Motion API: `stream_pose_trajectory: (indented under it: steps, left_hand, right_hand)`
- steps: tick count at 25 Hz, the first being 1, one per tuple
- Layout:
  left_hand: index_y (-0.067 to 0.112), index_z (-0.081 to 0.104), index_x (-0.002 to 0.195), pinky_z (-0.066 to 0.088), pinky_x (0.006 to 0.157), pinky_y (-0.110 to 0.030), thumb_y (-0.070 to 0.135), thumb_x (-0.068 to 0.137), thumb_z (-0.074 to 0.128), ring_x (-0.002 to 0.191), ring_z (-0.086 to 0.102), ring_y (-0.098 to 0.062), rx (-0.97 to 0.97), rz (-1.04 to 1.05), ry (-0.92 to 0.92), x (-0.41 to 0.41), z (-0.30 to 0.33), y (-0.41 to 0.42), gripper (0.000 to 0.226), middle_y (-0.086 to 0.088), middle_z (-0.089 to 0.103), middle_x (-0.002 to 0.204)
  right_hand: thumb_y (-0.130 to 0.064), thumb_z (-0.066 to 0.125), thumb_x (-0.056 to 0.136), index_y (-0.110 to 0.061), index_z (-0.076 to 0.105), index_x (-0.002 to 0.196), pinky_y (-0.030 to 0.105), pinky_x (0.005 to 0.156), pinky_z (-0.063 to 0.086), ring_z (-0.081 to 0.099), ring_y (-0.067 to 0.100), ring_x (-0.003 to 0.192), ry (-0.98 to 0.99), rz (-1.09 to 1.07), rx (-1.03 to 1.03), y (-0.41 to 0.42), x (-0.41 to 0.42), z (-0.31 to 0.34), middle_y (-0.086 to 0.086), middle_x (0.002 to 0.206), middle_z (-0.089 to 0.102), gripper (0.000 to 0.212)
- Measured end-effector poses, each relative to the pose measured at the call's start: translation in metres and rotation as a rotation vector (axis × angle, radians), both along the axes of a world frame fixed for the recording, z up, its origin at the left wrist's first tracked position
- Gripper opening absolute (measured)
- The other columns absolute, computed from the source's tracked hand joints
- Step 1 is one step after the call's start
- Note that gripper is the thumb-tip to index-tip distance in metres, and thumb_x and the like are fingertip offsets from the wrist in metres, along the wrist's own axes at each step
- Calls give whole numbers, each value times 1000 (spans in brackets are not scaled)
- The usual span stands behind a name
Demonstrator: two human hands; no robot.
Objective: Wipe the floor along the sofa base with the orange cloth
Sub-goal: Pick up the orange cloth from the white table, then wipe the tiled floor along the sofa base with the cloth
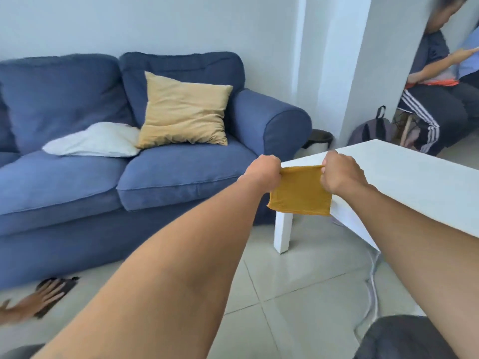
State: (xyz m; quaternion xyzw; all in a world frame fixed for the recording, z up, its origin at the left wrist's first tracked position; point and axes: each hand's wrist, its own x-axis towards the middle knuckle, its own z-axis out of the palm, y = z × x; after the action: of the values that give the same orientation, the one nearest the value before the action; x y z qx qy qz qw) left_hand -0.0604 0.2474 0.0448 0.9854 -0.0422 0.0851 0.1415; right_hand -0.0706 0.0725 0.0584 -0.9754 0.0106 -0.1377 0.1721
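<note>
Orange cloth (pixel 300 194) hangs flat, top edge horizontal, stretched btwn both hands, in the air in front of white tabletop (pixel 404 182) corner. Left hand (pixel 264 172) fisted on top-left corner, right hand (pixel 342 174) fisted on top-right. Cloth squarish, knit-textured. Blue fabric sofa (pixel 129 164) to the left; floor (pixel 298 281) glossy pale tile.

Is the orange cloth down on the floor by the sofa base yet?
No, the orange cloth hangs in the air, stretched between the left hand and right hand beside the white table.
</note>
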Motion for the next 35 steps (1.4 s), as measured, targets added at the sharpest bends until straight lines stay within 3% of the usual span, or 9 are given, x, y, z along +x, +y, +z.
stream_pose_trajectory:
  steps: [5,9,12,15,21,26,30,32,35]
  left_hand:
    - [8,63,96,50,66,-37,4,88,52,79,56,-27,-6,244,109,-60,-30,145,14,-9,65,97]
    - [8,68,102,57,77,-41,8,91,54,91,64,-31,-18,411,199,-112,-79,240,18,-10,68,99]
    - [12,68,108,57,82,-40,12,95,54,95,65,-30,-48,525,295,-140,-134,299,19,-9,69,103]
    - [13,68,107,53,82,-34,12,93,54,101,64,-31,-82,615,398,-155,-211,350,20,-10,70,109]
    - [15,71,112,48,86,-31,16,92,61,108,62,-28,-103,646,518,-151,-337,428,22,-10,68,118]
    - [15,73,110,48,85,-34,18,92,64,104,63,-34,-78,698,343,-109,-364,498,20,-13,68,115]
    - [17,73,107,42,72,-34,19,94,64,91,55,-28,-85,804,103,-84,-376,533,16,-11,61,106]
    - [20,72,111,46,76,-36,17,92,64,100,54,-28,-42,812,152,-90,-400,536,21,-8,58,112]
    - [34,68,122,48,97,-41,16,81,66,126,47,-28,23,810,368,-116,-441,523,45,-5,52,136]
  right_hand:
    - [-8,50,90,-10,53,104,41,81,49,55,36,98,68,268,-8,142,-16,-36,16,109,61,15]
    - [-12,51,93,-13,55,108,41,83,49,56,33,97,200,449,-18,247,-35,-90,12,108,61,15]
    - [-15,52,95,-17,55,105,44,88,53,60,28,95,323,561,-29,317,-44,-150,9,106,64,10]
    - [-15,50,95,-16,56,109,38,87,52,61,29,101,444,630,-108,373,-49,-216,9,111,65,15]
    - [-7,46,94,-15,58,113,41,94,49,57,31,110,584,709,-192,450,-36,-329,11,119,64,24]
    - [-9,50,90,-19,60,104,37,90,49,58,31,110,477,705,-86,523,15,-365,7,114,66,19]
    - [-11,57,91,-22,55,97,39,84,38,53,27,108,270,791,-15,561,50,-380,1,108,65,13]
    - [-18,60,91,-21,59,101,39,84,38,51,26,107,222,885,-95,559,52,-403,1,107,65,11]
    - [-32,62,89,-25,63,109,39,92,40,49,24,113,375,1042,-240,530,32,-453,0,114,65,22]
